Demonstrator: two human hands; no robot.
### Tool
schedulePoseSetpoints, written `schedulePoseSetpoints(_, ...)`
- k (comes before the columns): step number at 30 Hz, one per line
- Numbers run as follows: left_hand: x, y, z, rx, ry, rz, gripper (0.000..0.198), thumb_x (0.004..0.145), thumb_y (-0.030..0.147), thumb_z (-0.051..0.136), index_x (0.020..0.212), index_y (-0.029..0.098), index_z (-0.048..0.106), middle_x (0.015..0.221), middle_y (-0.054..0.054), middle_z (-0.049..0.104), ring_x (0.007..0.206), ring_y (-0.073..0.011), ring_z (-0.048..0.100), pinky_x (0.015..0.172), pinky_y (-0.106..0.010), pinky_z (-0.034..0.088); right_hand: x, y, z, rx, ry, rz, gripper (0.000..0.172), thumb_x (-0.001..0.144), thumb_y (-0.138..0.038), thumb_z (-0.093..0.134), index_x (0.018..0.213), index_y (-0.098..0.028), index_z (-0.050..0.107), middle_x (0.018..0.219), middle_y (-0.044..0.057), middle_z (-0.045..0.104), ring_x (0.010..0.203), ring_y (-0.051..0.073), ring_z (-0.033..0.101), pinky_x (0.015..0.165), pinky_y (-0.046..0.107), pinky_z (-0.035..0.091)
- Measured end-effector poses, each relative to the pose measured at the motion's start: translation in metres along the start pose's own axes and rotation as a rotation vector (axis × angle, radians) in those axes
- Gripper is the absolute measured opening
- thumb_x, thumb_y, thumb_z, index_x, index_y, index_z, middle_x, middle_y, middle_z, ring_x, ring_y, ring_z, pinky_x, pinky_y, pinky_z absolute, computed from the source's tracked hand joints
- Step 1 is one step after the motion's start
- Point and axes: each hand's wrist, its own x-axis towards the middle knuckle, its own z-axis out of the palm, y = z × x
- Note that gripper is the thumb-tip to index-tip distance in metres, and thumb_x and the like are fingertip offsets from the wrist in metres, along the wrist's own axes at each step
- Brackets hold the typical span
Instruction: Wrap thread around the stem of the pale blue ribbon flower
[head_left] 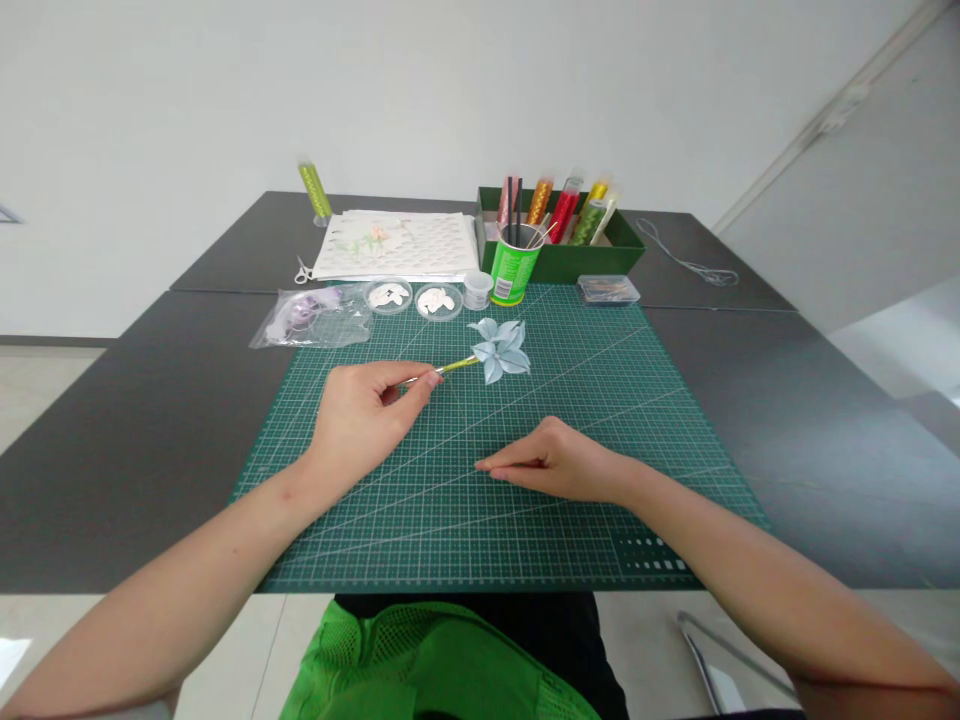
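The person's left hand (367, 405) pinches a thin stem (459, 364) between thumb and fingers, and a pale blue flower (502, 350) sits at the far end of that stem, over the upper middle of the green cutting mat (450, 545). The right hand (551, 460) is nearer the person, over the mat and apart from the flower, its fingertips drawn together (whether a fine thread runs between them is impossible to tell). By the look of it, the work is well along: the petals are gathered into one full bloom, and yellow-green covers the stem just below them. Next to the fingers the stem turns silvery, and its lower end looks bare, so the covering seems only partly done; how much of it the left hand hides cannot be told. Beyond the flower, two clear dishes, the left dish (388, 311) and the right dish (439, 318), hold loose white pieces, whose use is unclear. Farther back on the dark worktop (750, 370), a dark green box (562, 268) holds coloured spools (564, 212), and a yellow-green spool (315, 190) stands alone at the left.
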Motion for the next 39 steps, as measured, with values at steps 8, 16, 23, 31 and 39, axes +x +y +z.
schedulePoseSetpoints(8,0.001,0.002,0.005,0.089,-0.105,-0.021,0.031,0.091,0.04,0.059,0.091,0.02,0.083,0.065,0.0,0.074,0.049,-0.0127,0.056,0.049,-0.025,0.035,-0.007,-0.021,0.0,0.007,-0.058,-0.102,0.026,0.097,-0.026,0.062,0.118,-0.015,0.075,0.085,0.005,0.08,0.055,0.01,0.068,0.05,0.021,0.046)
schedulePoseSetpoints(16,-0.005,0.001,0.018,0.276,-0.255,0.038,0.026,0.092,0.033,0.058,0.089,0.027,0.083,0.064,0.002,0.074,0.051,-0.0146,0.058,0.05,-0.026,0.032,-0.012,-0.033,-0.002,-0.08,0.008,-0.351,0.026,0.1,-0.021,0.059,0.121,-0.015,0.072,0.085,0.002,0.08,0.06,0.008,0.07,0.052,0.02,0.045)
schedulePoseSetpoints(23,-0.014,0.007,0.027,0.307,-0.464,0.194,0.029,0.095,0.027,0.055,0.078,0.024,0.079,0.073,0.0,0.075,0.064,-0.0162,0.067,0.054,-0.025,0.034,-0.017,-0.036,-0.015,-0.179,0.272,-0.405,0.032,0.102,-0.024,0.056,0.132,-0.025,0.065,0.063,-0.006,0.071,0.044,0.006,0.053,0.047,0.022,0.038)
schedulePoseSetpoints(31,-0.027,0.014,0.03,0.311,-0.546,0.38,0.029,0.098,0.027,0.051,0.086,0.022,0.078,0.077,-0.002,0.075,0.068,-0.0175,0.069,0.054,-0.025,0.038,-0.014,-0.028,-0.029,-0.179,0.453,-0.125,0.027,0.099,-0.028,0.06,0.121,-0.027,0.074,0.099,0.0,0.08,0.069,0.012,0.075,0.059,0.019,0.059)
schedulePoseSetpoints(39,-0.03,0.014,0.027,0.292,-0.519,0.485,0.028,0.098,0.025,0.052,0.088,0.023,0.077,0.068,0.001,0.07,0.063,-0.0156,0.067,0.051,-0.026,0.035,-0.004,-0.006,-0.03,-0.047,0.499,0.027,0.025,0.095,-0.025,0.063,0.116,-0.028,0.076,0.112,0.0,0.076,0.1,0.02,0.076,0.083,0.028,0.065)
